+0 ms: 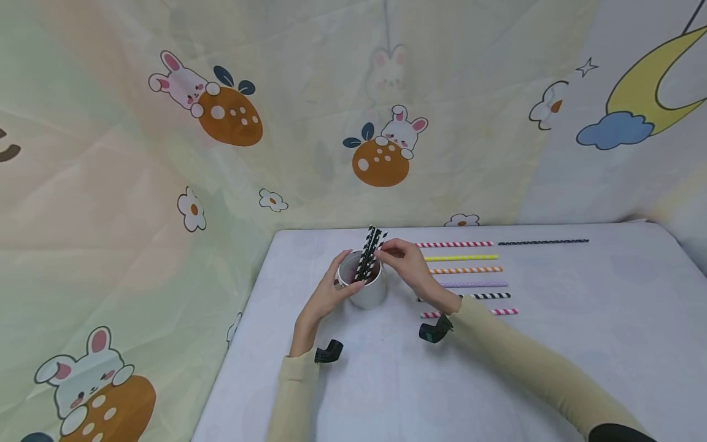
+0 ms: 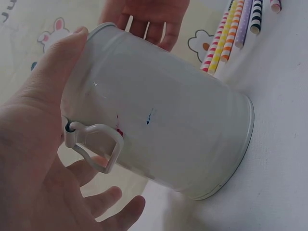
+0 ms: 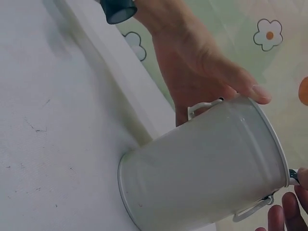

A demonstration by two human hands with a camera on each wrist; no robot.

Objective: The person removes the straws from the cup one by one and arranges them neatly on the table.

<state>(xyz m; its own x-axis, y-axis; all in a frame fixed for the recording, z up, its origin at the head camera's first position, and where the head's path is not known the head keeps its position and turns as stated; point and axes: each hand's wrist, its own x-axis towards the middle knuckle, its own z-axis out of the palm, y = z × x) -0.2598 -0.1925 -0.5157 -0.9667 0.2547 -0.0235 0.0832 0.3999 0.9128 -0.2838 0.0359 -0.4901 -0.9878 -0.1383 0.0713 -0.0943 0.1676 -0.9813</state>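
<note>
A white metal bucket (image 1: 369,299) with small side handles (image 2: 108,144) stands on the table. My left hand (image 1: 324,299) holds it from the left, thumb on the near rim and fingers round the far-left side. Several black-and-white patterned paper straws (image 1: 366,258) lean in the bucket, their upper ends above the rim. At the bucket's right rim my right hand (image 1: 407,263) pinches a dark patterned straw (image 3: 294,176) between thumb and fingers. The straws' lower ends are hidden inside the bucket.
To the right lie paper straws in rows: red-striped (image 1: 458,244), yellow (image 1: 461,258), orange-striped (image 1: 469,270), purple (image 1: 477,284), black-striped (image 1: 494,296) and pink-striped (image 1: 504,312). Farther right is a thin black straw (image 1: 544,242). A patterned cloth (image 1: 309,123) hangs behind the white table (image 1: 386,380).
</note>
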